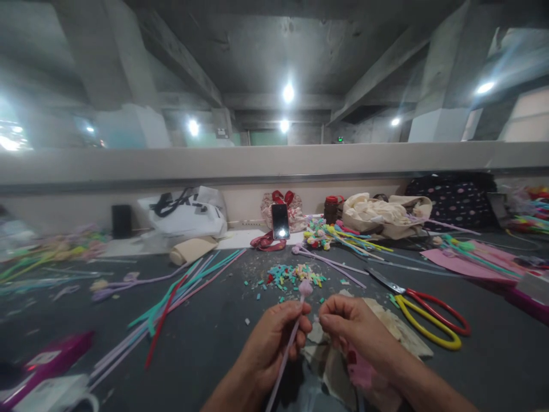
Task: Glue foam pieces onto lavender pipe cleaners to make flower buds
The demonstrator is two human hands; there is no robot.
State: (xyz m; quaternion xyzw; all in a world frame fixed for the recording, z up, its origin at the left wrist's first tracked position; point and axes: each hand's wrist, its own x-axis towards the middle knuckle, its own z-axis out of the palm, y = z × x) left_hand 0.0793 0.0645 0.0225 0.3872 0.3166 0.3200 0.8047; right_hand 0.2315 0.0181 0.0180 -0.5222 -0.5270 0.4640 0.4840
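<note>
While bare tabletop (197, 337) lies leftward, the left hand (278, 335) closes round a lilac stem (279, 377); the right hand (354, 321) pinches, contents unclear.

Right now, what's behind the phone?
A patterned pinkish bag with red ties on top shows on both sides of the phone. The part directly behind it is covered.

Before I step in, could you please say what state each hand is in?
Left hand: closed, holding a pale lilac stem with a rounded tip.
Right hand: pinched closed; whether it holds something small cannot be told.
</note>
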